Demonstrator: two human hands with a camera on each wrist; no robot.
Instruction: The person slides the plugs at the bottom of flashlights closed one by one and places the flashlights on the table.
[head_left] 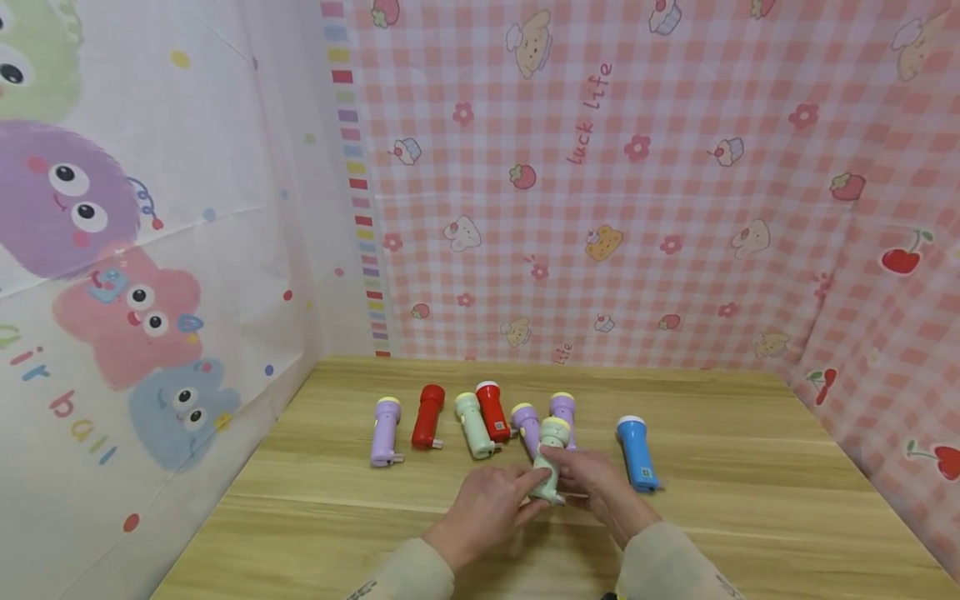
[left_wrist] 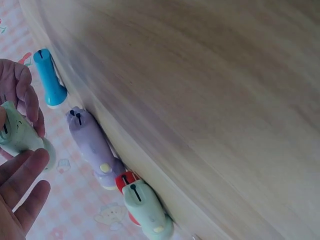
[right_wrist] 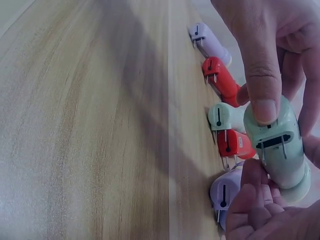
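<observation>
Both hands hold a pale green flashlight (head_left: 551, 467) with a pale yellow head rim, raised a little over the table. The thumb of my left hand (head_left: 487, 504) presses on its tail end, beside the slot, in the right wrist view. Two metal prongs stand out of that tail (right_wrist: 274, 145). My right hand (head_left: 600, 487) grips the body from the other side, fingers curled under it. Just behind are two purple flashlights (head_left: 525, 421) (head_left: 562, 406), partly hidden by the green one. A blue flashlight (head_left: 637, 454) lies to the right of my right hand.
On the wooden table (head_left: 315, 500), left of the hands, lie a second green flashlight (head_left: 474, 427), two red flashlights (head_left: 429, 417) (head_left: 492, 412) and another purple flashlight (head_left: 386, 433). Patterned cloths (head_left: 570, 292) hang behind and at the sides.
</observation>
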